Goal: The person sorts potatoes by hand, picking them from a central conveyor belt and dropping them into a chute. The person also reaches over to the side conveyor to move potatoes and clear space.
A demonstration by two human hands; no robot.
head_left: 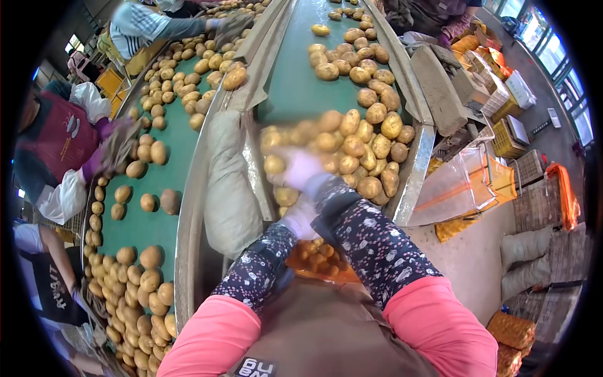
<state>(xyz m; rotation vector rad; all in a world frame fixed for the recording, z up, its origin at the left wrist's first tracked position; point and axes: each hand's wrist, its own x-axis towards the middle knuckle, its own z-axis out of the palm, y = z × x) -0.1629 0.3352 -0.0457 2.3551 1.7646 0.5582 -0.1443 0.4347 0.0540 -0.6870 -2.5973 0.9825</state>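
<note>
Many potatoes (367, 147) lie heaped at the near end of a green conveyor belt (292, 81). My right hand (300, 168), in a pale glove, is stretched across the heap's left side and touches potatoes there; it is smeared by motion. Just below it is my left hand (300, 217), also gloved, beside the near edge of the heap and partly hidden by my right forearm. Its fingers cannot be made out. Below my hands, an orange net bag (323, 274) with potatoes in it shows between my forearms.
A grey padded roll (229, 182) lies along the left metal edge. Further left runs a second belt (135, 232) with potatoes, with co-workers (59, 138) beside it. At the right are an orange bag on a frame (465, 182), crates (534, 195) and filled net sacks (512, 330).
</note>
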